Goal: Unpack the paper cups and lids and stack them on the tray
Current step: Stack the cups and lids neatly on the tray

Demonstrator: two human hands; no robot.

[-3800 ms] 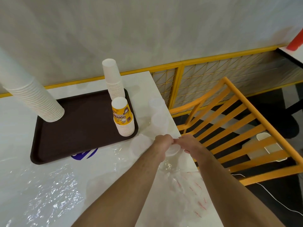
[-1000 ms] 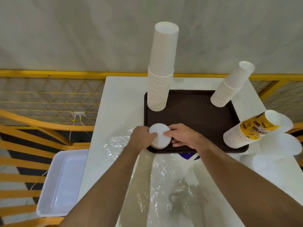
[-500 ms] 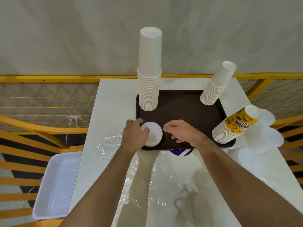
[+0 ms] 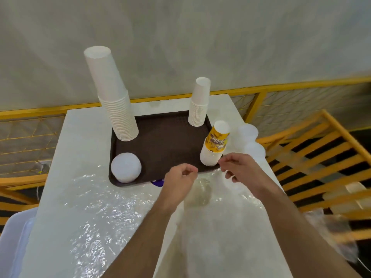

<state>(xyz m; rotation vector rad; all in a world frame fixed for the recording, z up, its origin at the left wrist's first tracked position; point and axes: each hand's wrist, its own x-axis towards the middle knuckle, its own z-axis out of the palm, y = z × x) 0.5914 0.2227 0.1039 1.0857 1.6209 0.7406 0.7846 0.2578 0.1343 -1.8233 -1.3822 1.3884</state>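
Moved since half a second ago: both hands are off the lid stack [image 4: 126, 167] and have shifted right; the left hand, then touching the stack, is now clear of it.

Item, lid stack: white, on the near left corner of the brown tray [image 4: 160, 141], standing free.
Item, loose lids [image 4: 248, 131]: translucent, on the table [image 4: 84, 137] right of the tray, near the far right edge, not yet stacked.
Item, cups: tall white stack [image 4: 115, 101] far left on tray; shorter white stack [image 4: 199, 103] far right; printed yellow stack [image 4: 214, 145] near right corner.
Item, left hand [image 4: 178, 178]: fingers loosely curled, holding nothing, over the tray's near rim.
Item, right hand [image 4: 240, 167]: fingers curled; whether they pinch the clear plastic wrap [image 4: 100, 207] cannot be told.

Handling note: likely step is fetching the remaining lids. Gather them rim to rim, lift clear of the wrap, pass around the printed cups, and set them squarely on the existing lid stack.
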